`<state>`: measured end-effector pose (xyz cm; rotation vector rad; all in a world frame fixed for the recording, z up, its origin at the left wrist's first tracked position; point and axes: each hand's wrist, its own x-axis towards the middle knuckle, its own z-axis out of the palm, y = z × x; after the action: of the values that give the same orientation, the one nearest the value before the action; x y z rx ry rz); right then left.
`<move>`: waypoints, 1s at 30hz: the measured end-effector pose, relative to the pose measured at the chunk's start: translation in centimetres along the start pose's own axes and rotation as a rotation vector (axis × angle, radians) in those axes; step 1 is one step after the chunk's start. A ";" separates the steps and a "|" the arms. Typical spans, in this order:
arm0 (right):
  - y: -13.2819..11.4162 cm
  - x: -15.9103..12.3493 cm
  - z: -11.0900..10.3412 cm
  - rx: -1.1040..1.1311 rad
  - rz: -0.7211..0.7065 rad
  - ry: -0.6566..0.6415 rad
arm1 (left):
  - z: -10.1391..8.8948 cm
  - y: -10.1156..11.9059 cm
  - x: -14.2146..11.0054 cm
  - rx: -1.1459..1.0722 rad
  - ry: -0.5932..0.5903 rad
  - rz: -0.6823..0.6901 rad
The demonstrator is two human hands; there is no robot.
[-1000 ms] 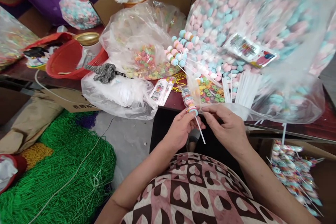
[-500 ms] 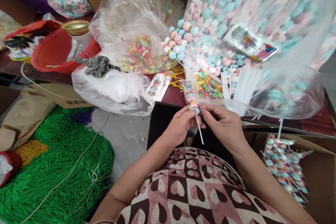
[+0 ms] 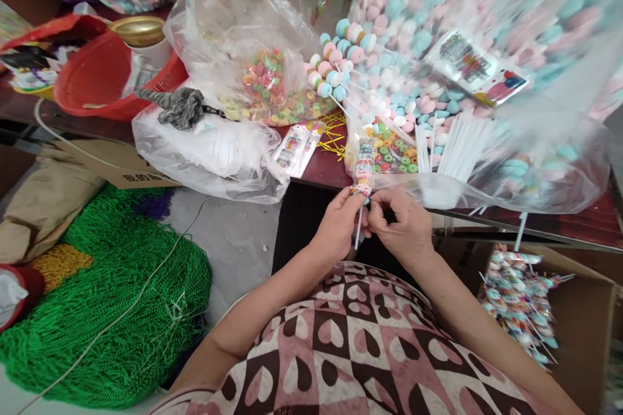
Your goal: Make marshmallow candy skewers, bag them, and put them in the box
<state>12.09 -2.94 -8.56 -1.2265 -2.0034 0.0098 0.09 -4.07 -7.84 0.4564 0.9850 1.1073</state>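
Observation:
A candy skewer (image 3: pixel 365 165) in a printed clear wrapper points away from me, its white stick (image 3: pixel 359 231) coming out toward my lap. My left hand (image 3: pixel 335 228) is closed around the skewer's lower end, with the thumb near the gathered wrapper. Close beside it, my right hand (image 3: pixel 403 224) has its fingers curled in a pinch by the wrapper's bottom. Whatever is in that pinch is hidden or too small to make out. Just beyond the skewer lie ring candies (image 3: pixel 396 154) and several unwrapped candy skewers (image 3: pixel 335 61).
White sticks (image 3: pixel 460 149) stand in a bundle at right, before a big bag of pastel marshmallows (image 3: pixel 418 0). Printed wrappers (image 3: pixel 298 149) and gold twist ties (image 3: pixel 333 136) lie left of my hands. A carton (image 3: pixel 584 324) below holds wrapped skewers (image 3: pixel 518 301). Green bead strings (image 3: pixel 107 311) cover the floor.
The skewer has turned more upright, and its stick now slants the other way. My right hand has curled its fingers more tightly and drawn slightly down. The view has shifted a little.

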 end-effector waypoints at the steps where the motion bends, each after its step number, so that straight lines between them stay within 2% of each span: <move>1: 0.0 0.0 0.0 0.029 0.017 -0.013 | -0.1 0.0 0.0 0.020 0.004 -0.003; 5: 0.1 0.2 -0.3 0.225 0.206 -0.104 | -0.7 0.1 -0.1 0.095 -0.027 0.014; 7: 0.0 0.3 -0.5 0.266 0.257 -0.119 | -0.8 0.3 -0.2 0.126 -0.042 0.023; 13: 0.1 0.5 -0.3 0.141 0.213 -0.089 | -0.4 0.8 -0.6 0.097 -0.066 -0.032; 22: 0.2 0.9 -0.3 0.014 0.216 -0.097 | -0.2 0.4 -0.6 0.161 -0.036 -0.021; 26: 0.0 0.8 -0.3 -0.007 0.149 -0.066 | -0.3 0.1 -0.7 0.214 -0.015 0.008; 30: -0.1 0.2 0.1 -0.039 0.064 -0.053 | -0.6 -0.4 -0.3 0.276 0.065 0.082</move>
<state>11.90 -2.76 -8.50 -1.3276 -2.0172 0.0359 -0.22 -4.58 -8.33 0.6923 1.1923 1.0683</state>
